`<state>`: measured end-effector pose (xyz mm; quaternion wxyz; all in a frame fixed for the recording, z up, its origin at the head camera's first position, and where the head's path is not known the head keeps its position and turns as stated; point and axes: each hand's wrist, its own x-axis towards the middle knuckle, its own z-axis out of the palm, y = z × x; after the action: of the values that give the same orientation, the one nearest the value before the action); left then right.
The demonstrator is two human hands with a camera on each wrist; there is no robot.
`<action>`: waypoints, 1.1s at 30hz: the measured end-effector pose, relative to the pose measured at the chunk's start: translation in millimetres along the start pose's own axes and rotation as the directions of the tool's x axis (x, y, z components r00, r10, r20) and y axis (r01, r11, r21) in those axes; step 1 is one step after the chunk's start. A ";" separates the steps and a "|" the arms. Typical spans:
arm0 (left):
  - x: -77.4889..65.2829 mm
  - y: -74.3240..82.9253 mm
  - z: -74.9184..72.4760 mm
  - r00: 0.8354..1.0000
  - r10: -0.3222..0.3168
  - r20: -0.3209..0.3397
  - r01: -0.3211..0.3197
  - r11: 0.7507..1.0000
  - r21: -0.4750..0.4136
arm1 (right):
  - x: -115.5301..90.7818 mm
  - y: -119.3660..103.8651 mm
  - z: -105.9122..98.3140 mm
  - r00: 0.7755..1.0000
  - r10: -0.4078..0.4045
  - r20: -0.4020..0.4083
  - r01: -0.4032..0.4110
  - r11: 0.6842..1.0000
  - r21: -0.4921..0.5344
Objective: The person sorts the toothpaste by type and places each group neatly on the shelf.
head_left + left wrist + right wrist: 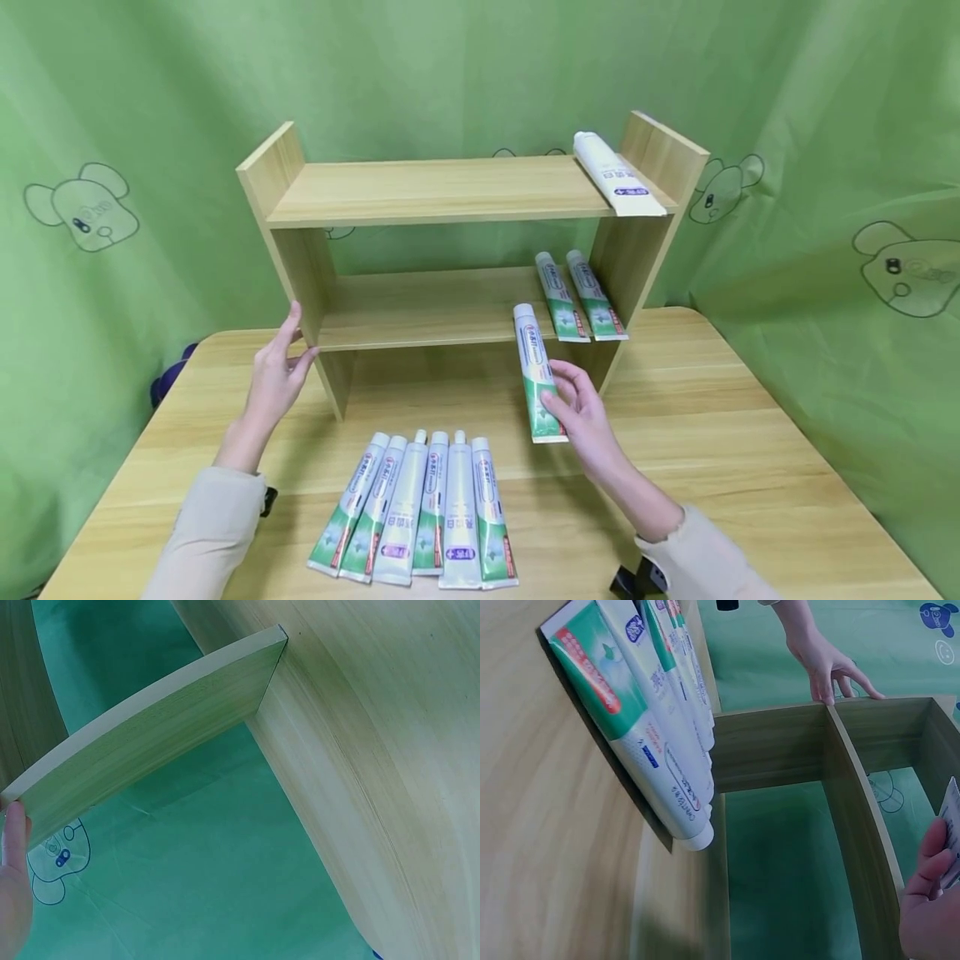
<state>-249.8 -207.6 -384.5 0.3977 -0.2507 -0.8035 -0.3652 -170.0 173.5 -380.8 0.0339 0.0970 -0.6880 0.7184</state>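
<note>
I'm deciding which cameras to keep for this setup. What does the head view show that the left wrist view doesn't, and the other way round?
Only the head view shows the right hand holding a green-and-white toothpaste tube, six toothpaste tubes on the table, a white toothpaste tube on the top shelf and two green-and-white tubes on the middle shelf.

Only the left wrist view shows the left side panel's outer face.

Both show the left hand touching that panel, part of the table, and the green curtain with cartoon animal print.
</note>
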 end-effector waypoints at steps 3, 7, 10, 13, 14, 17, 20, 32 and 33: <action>-0.3 -0.4 0.6 1.000 0.003 0.006 -0.003 1.000 -0.008 | 1.9 -1.6 0.7 1.000 0.022 -0.019 -0.021 1.000 0.023; -0.2 0.4 -0.1 1.000 0.006 0.003 -0.006 1.000 -0.008 | 5.8 -4.6 2.7 0.998 0.045 -0.044 -0.044 0.999 0.015; 0.6 1.3 0.0 1.000 0.004 0.003 -0.004 1.000 -0.003 | 9.4 -4.8 3.0 0.997 0.045 -0.061 -0.045 0.999 -0.004; 0.7 0.9 0.4 1.000 -0.003 0.002 0.003 1.000 0.000 | 11.8 -5.0 3.3 0.996 0.056 -0.072 -0.056 0.998 -0.004; 0.8 0.9 0.4 1.000 -0.004 0.001 0.004 1.000 0.001 | 12.1 -5.2 3.6 0.995 0.063 -0.077 -0.064 0.998 -0.001; 0.7 -0.2 0.9 1.000 -0.004 -0.004 0.004 1.000 0.001 | 12.7 -6.1 4.4 0.992 0.088 -0.087 -0.087 0.996 0.018; 1.3 -0.5 1.4 1.000 0.001 -0.010 -0.001 1.000 -0.004 | 13.3 -7.8 5.0 0.991 0.098 -0.090 -0.094 0.995 0.045; 0.2 2.4 0.7 1.000 -0.012 0.008 0.012 1.000 -0.001 | 14.3 -15.8 -3.3 0.985 0.084 0.150 -0.110 0.978 0.176; 0.5 2.9 0.7 1.000 -0.013 0.005 0.013 1.000 -0.002 | 14.4 -16.2 -3.9 0.984 0.083 0.155 -0.111 0.978 0.179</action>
<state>-248.4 -205.2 -383.2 0.3929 -0.2472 -0.8057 -0.3680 -181.5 177.1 -362.3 -0.0613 0.1184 -0.6221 0.7715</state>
